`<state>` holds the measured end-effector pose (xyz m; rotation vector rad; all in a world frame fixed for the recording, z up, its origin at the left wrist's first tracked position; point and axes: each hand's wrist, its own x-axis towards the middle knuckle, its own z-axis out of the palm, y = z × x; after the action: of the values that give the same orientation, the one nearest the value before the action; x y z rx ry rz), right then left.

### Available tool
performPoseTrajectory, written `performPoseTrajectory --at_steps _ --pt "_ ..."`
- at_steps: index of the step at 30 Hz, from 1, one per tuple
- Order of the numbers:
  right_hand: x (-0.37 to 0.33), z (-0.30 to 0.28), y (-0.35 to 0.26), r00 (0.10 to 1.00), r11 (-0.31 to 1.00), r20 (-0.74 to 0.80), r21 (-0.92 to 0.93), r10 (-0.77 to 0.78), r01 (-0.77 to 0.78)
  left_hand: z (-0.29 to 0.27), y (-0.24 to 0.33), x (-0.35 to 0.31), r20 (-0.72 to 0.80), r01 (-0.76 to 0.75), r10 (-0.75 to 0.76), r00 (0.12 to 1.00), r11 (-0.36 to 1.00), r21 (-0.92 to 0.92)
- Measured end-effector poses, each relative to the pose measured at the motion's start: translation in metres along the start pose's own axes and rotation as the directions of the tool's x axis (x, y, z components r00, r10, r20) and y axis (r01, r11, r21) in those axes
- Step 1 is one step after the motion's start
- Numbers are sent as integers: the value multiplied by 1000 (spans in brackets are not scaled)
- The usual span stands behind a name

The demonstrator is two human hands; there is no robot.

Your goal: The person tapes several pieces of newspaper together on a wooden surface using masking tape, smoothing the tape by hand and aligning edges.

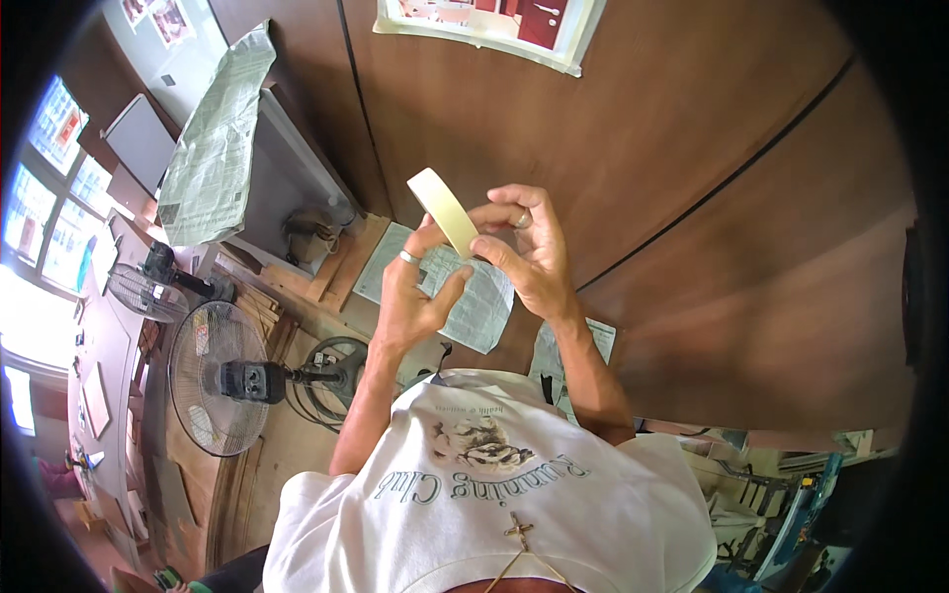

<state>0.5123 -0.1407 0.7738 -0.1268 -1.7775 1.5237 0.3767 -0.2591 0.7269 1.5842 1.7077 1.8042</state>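
Note:
A roll of pale yellow masking tape (447,210) is held up at a tilt in front of my chest, between both hands. My right hand (534,259) grips its lower right side, the thumb pressed on the tape's outer face. On the other side, the fingers of my left hand (407,301) reach up behind the roll and bear against it. The left thumb points toward its lower end, slightly apart from it. Each hand wears a ring. Where the left fingertips end is hidden by the roll. Below the hands lie sheets of newspaper (474,311).
A large brown wooden panel (692,178) rises ahead and to the right, with a taped-up picture (494,22) on it. A pedestal fan (219,381) stands at left, a smaller fan (148,292) behind it. Newspaper (219,148) drapes a grey cabinet (297,163). Tools crowd a rack (761,494) lower right.

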Motion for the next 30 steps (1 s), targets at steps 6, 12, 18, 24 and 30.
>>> performPoseTrajectory --at_steps 6,12,18,24,30 --pt "-17 10 25 994 998 -88 -15 -64 63 -11 19 13 -41 131 -178 983 844 -520" --pt "-11 5 35 995 984 -58 -167 -78 67 -5 16 8 -63 142 -222 973 791 -595" --pt "11 4 12 986 984 -60 -100 -153 147 -8 -2 0 -43 -7 -3 999 975 -220" --pt "17 10 -2 998 996 54 86 -30 25 -5 -3 -3 -107 -31 25 994 998 -51" --pt "5 22 12 993 986 79 148 -88 76 -17 11 -3 -33 14 -22 999 974 -226"
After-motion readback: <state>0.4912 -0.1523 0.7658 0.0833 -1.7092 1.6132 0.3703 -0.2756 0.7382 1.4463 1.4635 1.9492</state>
